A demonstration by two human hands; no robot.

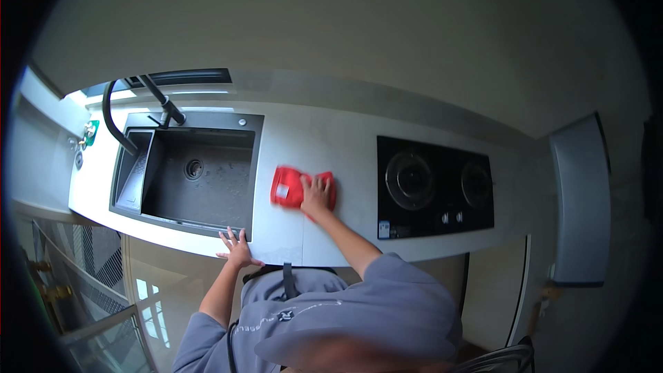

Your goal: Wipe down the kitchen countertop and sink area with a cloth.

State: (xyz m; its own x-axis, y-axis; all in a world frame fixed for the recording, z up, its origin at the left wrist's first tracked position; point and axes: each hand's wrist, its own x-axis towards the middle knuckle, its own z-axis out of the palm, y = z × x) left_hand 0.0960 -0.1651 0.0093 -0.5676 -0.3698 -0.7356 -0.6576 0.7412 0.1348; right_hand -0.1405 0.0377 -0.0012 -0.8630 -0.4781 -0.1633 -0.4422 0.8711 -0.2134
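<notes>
A red cloth [291, 186] with a white label lies spread and partly bunched on the white countertop [342, 137], between the sink and the hob. My right hand [316, 197] presses on the cloth's right part, its fingers bent into the fabric. Beside the front right corner of the dark sink [222, 186], my left hand [239, 251] rests on the counter's front edge with fingers spread and nothing held. Small wet-looking spots show on the sink floor around the drain [193, 169].
A black two-burner gas hob [435, 189] is set in the counter at right. A tall black faucet [111, 114] arches over the sink's left side, where a metal drainer tray [135, 176] sits. Small items on a green base [92, 132] stand at the far left corner.
</notes>
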